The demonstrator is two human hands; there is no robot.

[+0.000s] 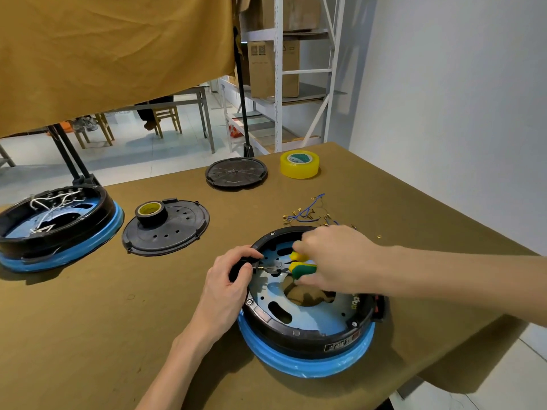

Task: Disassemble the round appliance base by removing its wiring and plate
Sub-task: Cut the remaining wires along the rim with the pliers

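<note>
Round base [307,341], black with a blue ring, near the table's [88,321] front edge, toward the right; open top showing a pale blue plate [322,318] with slots and a central hole. Left hand [233,279] curled over the base's left rim, fingers pinching a small black part there. Right hand [334,258] reaching in from the right, wrapped round yellow-green pliers [302,267], tips aimed at the left hand's pinch. Loose blue wires [307,211] with brass terminals just behind the base. Second base [56,229] at the left edge, white wiring inside. Black cover [165,229] between the bases, black tape [151,213] on it. Another cover [236,173] and yellow tape [299,164] at the far edge.
</note>
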